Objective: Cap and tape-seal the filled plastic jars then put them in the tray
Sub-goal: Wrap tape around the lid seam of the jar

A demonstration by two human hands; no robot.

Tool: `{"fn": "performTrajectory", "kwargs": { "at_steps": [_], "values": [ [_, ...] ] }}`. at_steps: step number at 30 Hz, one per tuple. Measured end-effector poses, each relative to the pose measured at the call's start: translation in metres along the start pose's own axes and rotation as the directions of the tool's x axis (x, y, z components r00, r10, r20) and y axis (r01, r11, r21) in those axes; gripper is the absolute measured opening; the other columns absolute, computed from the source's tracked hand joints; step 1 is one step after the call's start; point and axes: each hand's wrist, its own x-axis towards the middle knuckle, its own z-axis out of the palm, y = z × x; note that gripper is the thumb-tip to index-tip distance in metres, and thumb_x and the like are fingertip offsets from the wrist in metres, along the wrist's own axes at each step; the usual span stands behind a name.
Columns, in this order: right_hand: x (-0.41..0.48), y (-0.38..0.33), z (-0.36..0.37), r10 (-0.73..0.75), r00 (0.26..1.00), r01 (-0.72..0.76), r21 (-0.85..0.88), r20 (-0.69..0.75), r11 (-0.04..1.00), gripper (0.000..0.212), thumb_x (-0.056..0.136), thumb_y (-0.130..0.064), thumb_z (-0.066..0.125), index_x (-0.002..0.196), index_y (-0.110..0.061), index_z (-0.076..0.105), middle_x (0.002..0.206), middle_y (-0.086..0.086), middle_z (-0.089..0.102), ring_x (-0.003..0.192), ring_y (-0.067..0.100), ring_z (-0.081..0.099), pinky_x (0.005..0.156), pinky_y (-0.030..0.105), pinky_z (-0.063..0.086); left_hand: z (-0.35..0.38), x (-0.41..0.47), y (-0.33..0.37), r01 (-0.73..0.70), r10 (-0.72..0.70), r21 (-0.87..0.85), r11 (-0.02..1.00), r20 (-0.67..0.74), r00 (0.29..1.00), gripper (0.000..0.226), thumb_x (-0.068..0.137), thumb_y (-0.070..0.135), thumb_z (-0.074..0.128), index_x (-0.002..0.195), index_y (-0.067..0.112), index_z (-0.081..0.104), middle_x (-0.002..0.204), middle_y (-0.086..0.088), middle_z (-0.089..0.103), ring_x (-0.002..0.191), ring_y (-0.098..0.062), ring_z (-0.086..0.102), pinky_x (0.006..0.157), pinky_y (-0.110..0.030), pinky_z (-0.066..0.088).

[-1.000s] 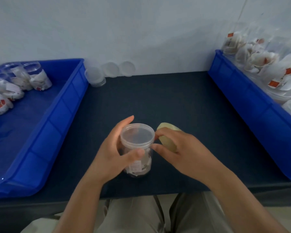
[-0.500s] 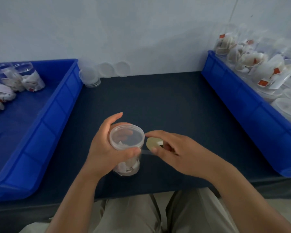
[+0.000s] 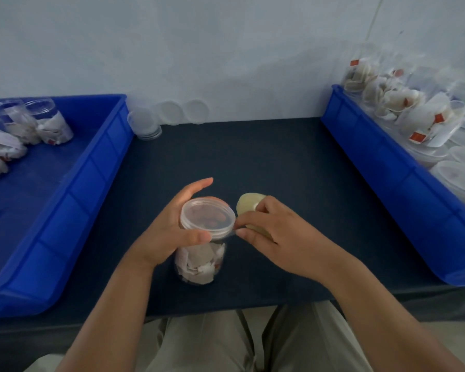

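On the dark worktop (image 3: 253,162) the filled jar (image 3: 199,261) stands upright in the left grip (image 3: 172,226), whose thumb and fingers curl round its lid (image 3: 207,217), while the right grip (image 3: 277,234), just beside that lid, pinches a yellowish tape roll (image 3: 249,204).

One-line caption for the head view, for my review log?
Left hand grips a capped, filled jar on the table; right hand holds a tape roll beside its lid.
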Motion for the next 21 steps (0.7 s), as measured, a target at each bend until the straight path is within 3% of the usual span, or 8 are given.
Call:
{"fn": "performTrajectory", "kwargs": {
  "at_steps": [3,5,8,10,13,17,21],
  "values": [
    [-0.001,0.001,0.001,-0.024,0.996,0.014,0.11,0.087,0.994,0.032,0.108,-0.062,0.039,0.128,-0.052,0.062,0.112,-0.021,0.043,0.098,0.001,0.053,0.082,0.019,0.043,-0.003,0.004,0.0,0.012,-0.01,-0.027,1.0,0.076,0.997,0.105,0.071,0.055,0.095,0.148,0.005,0.045,0.143,-0.019,0.065,0.132,-0.04,0.062,0.107,-0.047,0.054],
    [-0.002,-0.001,0.004,-0.016,0.995,0.004,0.116,0.098,0.993,0.031,0.108,-0.062,0.037,0.124,-0.053,0.061,0.111,-0.024,0.043,0.098,-0.001,0.053,0.079,0.019,0.044,-0.004,0.005,0.0,-0.003,0.003,0.004,1.0,0.087,0.996,0.096,0.073,0.056,0.092,0.143,0.004,0.05,0.145,-0.017,0.064,0.133,-0.037,0.062,0.106,-0.045,0.055],
    [-0.002,-0.006,0.01,0.026,1.0,-0.027,0.072,0.012,0.997,0.031,0.107,-0.064,0.036,0.125,-0.053,0.059,0.109,-0.022,0.044,0.09,0.002,0.056,0.074,0.021,0.047,-0.006,0.002,0.001,-0.015,0.013,0.059,0.998,0.027,1.0,0.099,0.068,0.064,0.092,0.148,0.018,0.056,0.141,-0.007,0.068,0.13,-0.027,0.066,0.102,-0.034,0.056],
    [-0.004,-0.009,0.014,0.026,0.999,-0.025,0.035,-0.036,0.999,0.032,0.107,-0.065,0.035,0.125,-0.052,0.057,0.108,-0.02,0.044,0.087,0.004,0.057,0.074,0.023,0.051,-0.008,-0.004,0.005,-0.031,0.031,0.043,0.999,0.001,1.0,0.1,0.071,0.058,0.093,0.156,0.028,0.049,0.144,-0.001,0.067,0.134,-0.021,0.064,0.102,-0.026,0.054],
    [-0.006,-0.015,0.017,0.016,0.998,-0.016,-0.008,-0.061,1.0,0.029,0.109,-0.063,0.037,0.124,-0.05,0.057,0.106,-0.016,0.044,0.083,0.006,0.056,0.075,0.027,0.054,-0.003,-0.012,0.009,-0.108,0.108,0.163,0.981,0.006,0.994,0.092,0.074,0.047,0.091,0.155,0.04,0.047,0.149,0.005,0.062,0.137,-0.017,0.061,0.103,-0.036,0.057],
    [-0.008,-0.019,0.016,-0.005,0.997,0.007,0.025,-0.081,1.0,0.031,0.111,-0.058,0.038,0.122,-0.044,0.063,0.104,-0.01,0.046,0.08,0.008,0.055,0.073,0.031,0.053,0.026,-0.018,0.009,-0.066,0.169,0.357,0.932,-0.267,0.949,0.075,0.054,0.063,0.092,0.12,0.045,0.06,0.128,0.022,0.067,0.119,0.001,0.063,0.091,-0.028,0.051],
    [-0.011,-0.019,0.011,-0.006,1.0,0.008,0.09,-0.028,0.996,0.031,0.111,-0.056,0.036,0.124,-0.045,0.062,0.106,-0.012,0.047,0.085,0.007,0.056,0.073,0.02,0.045,0.031,-0.02,0.007,-0.067,0.211,0.364,0.929,-0.371,0.905,0.067,0.053,0.064,0.087,0.112,0.044,0.06,0.122,0.023,0.068,0.114,0.002,0.064,0.086,-0.023,0.05]
  ]
}}
